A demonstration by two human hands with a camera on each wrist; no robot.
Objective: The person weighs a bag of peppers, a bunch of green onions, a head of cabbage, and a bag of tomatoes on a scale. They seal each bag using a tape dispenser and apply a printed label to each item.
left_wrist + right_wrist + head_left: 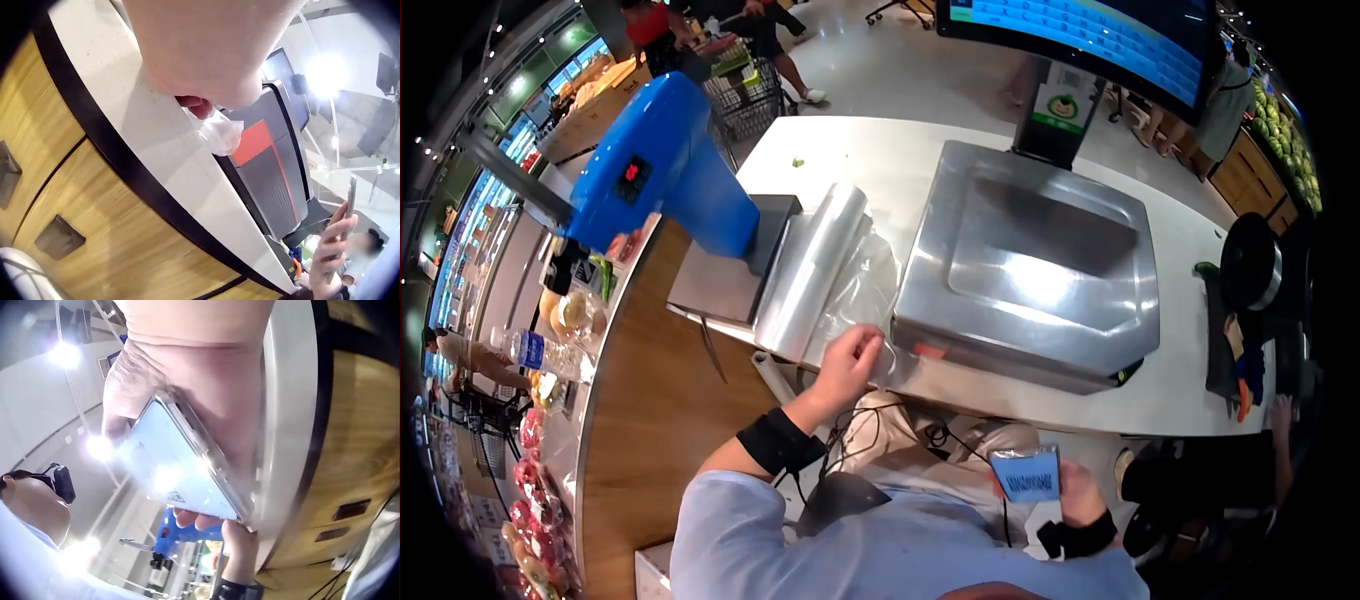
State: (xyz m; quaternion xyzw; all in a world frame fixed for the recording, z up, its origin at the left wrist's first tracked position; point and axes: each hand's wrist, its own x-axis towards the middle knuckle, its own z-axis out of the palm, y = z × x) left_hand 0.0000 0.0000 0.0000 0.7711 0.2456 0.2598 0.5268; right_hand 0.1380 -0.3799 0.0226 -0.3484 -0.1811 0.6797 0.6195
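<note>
My right hand [1082, 495] grips a smartphone [1026, 474] over my lap, its lit pale-blue screen facing up with a dark barcode-like block on it. In the right wrist view the fingers wrap the edge of the phone [181, 462]. At the counter's front edge, my left hand [850, 365] has curled fingers on a clear plastic bag [862, 285] that trails from a roll [815, 265]. Crumpled plastic sticks out past the fingertips in the left wrist view. Just right of that hand stands a weighing scale [1030, 260] with a bare steel top.
Left of the roll, a blue device [665, 165] with a red display stands on a grey base. A monitor [1090, 45] rises behind the scale. Black cables [900, 425] cross my lap. At the counter's right end are a dark round object [1250, 262] and another person's arm [1280, 425].
</note>
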